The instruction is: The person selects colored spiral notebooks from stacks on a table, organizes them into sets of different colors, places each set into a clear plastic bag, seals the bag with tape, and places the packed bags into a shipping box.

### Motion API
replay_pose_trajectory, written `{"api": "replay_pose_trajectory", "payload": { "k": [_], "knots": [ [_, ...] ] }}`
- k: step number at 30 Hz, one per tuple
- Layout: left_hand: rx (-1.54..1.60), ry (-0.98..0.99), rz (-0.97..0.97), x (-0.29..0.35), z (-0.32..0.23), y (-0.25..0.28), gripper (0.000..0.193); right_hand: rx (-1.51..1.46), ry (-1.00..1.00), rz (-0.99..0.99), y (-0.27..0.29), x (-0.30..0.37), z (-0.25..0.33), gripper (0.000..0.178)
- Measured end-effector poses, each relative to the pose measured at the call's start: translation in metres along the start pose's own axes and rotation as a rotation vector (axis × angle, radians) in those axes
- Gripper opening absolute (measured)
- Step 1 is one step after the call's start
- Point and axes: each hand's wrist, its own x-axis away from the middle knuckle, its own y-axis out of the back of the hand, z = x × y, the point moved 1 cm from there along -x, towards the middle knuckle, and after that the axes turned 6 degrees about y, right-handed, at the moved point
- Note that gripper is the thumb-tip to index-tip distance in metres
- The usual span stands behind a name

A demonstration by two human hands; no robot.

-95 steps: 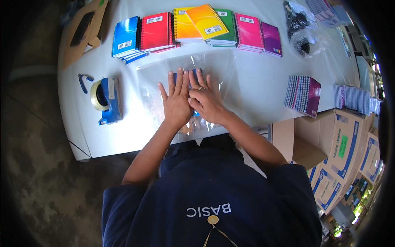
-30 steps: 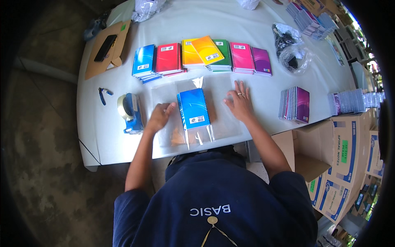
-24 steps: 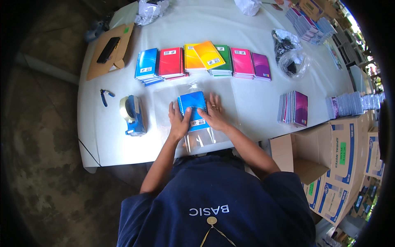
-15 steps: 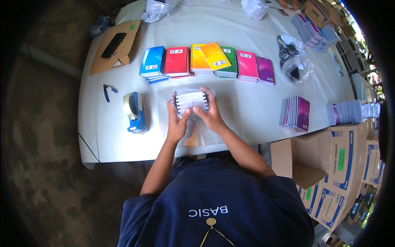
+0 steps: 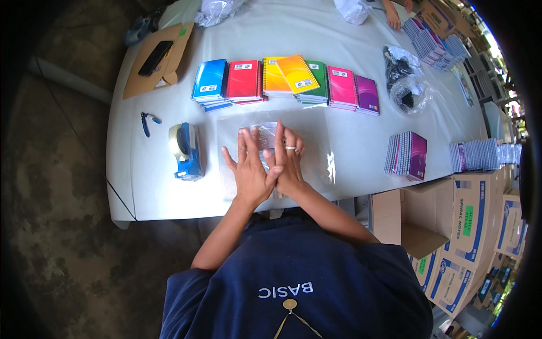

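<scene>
Left hand (image 5: 251, 170) open, fingers spread; right hand (image 5: 289, 164) open too, index straight, the two overlapping near the thumbs. Notebook bundle (image 5: 266, 135), plastic over it, lies under and between the fingers, just ahead of the palms; neither hand is clearly nearer. Pale page edges show; can't tell its long axis, hands cover too much. Clear plastic sheet (image 5: 316, 133) spreads around. Blue tape dispenser (image 5: 193, 155) bounds the left, coloured notebook row (image 5: 243, 85) the far side; purple-covered stack (image 5: 416, 155) well right.

Pale-topped table (image 5: 149, 195), dark blotchy floor (image 5: 62, 243) at left, cardboard boxes (image 5: 477, 240) stacked at right, bright light (image 5: 481, 27) along far right edge.
</scene>
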Motion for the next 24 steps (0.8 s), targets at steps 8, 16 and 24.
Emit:
{"api": "replay_pose_trajectory", "payload": {
  "k": [8, 16, 24],
  "knots": [
    [0.117, -0.066, -0.017, -0.065, 0.023, 0.029, 0.079, 0.101, 0.376, 0.086, 0.003, 0.002, -0.010, 0.042],
    [0.164, -0.221, 0.113, -0.053, 0.018, 0.018, 0.020, -0.267, 0.200, -0.234, -0.010, 0.002, -0.010, 0.052],
    [0.091, -0.011, -0.222, -0.009, 0.035, 0.052, 0.018, -0.250, 0.235, -0.106, 0.000, 0.004, -0.018, 0.059]
  ]
}}
